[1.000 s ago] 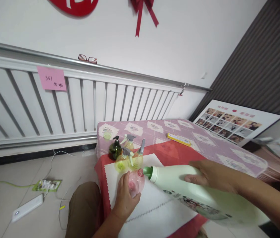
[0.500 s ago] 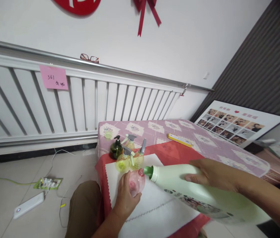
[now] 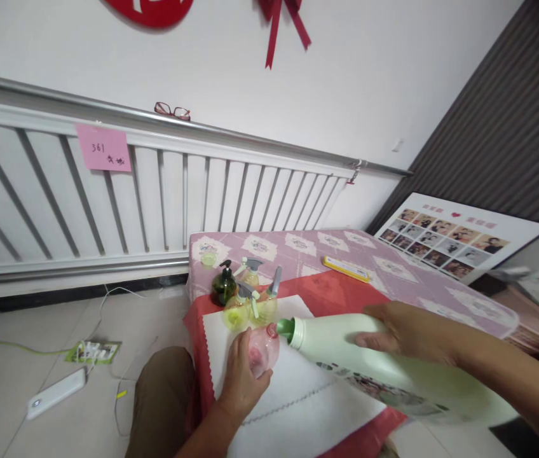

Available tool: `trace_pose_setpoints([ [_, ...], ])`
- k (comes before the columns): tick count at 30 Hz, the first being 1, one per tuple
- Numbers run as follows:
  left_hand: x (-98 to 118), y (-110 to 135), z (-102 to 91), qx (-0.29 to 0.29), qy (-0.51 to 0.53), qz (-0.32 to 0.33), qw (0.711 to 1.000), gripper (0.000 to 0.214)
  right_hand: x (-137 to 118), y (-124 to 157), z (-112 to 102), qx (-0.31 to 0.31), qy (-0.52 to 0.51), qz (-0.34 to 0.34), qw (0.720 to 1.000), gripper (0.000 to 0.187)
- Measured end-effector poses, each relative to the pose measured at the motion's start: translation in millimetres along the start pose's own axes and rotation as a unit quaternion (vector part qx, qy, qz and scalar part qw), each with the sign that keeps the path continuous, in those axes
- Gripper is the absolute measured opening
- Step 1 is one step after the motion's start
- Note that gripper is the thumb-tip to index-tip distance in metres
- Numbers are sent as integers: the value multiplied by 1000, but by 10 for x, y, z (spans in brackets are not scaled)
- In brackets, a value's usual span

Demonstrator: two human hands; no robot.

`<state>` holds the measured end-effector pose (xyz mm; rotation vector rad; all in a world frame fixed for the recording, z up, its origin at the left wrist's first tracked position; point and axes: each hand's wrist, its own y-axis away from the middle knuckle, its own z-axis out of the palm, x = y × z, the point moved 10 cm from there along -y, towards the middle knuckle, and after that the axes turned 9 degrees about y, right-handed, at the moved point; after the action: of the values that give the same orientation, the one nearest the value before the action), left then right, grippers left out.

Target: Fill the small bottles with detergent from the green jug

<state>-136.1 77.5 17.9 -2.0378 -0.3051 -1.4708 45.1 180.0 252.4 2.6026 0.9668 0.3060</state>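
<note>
My left hand [image 3: 245,380] is wrapped round a small clear pink bottle [image 3: 264,351], its open neck turned toward the right. My right hand [image 3: 405,334] grips a large pale green jug [image 3: 331,340] that lies tilted nearly level. The green spout [image 3: 285,329] of the jug meets the pink bottle's mouth; whether liquid flows cannot be made out. Just behind stand clear spray bottles with yellowish liquid, one of them a spray bottle [image 3: 236,312] with a grey trigger head. A dark green pump bottle [image 3: 224,287] is beside them.
A white cloth [image 3: 298,407] lies over a red cloth [image 3: 331,289] on the purple patterned table [image 3: 293,245]. A yellow box [image 3: 346,268] rests farther back. A white radiator [image 3: 241,191] runs along the wall. On the floor at left are a power strip [image 3: 92,352] and a white power bank [image 3: 56,393].
Almost nothing differs. Both hands keep their holds, and the jug's spout stays at the pink bottle's mouth.
</note>
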Motion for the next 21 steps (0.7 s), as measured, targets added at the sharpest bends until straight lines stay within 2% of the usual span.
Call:
trace_pose_setpoints([
  [11,2,-1,7,-6,-1,-1,1000,82,-10,17,-49,5,-8,25,1000,42],
  [21,-9,-9,16,-13,1,-8,1000,82,-35,23,-44,0,-12,15,1000,44],
])
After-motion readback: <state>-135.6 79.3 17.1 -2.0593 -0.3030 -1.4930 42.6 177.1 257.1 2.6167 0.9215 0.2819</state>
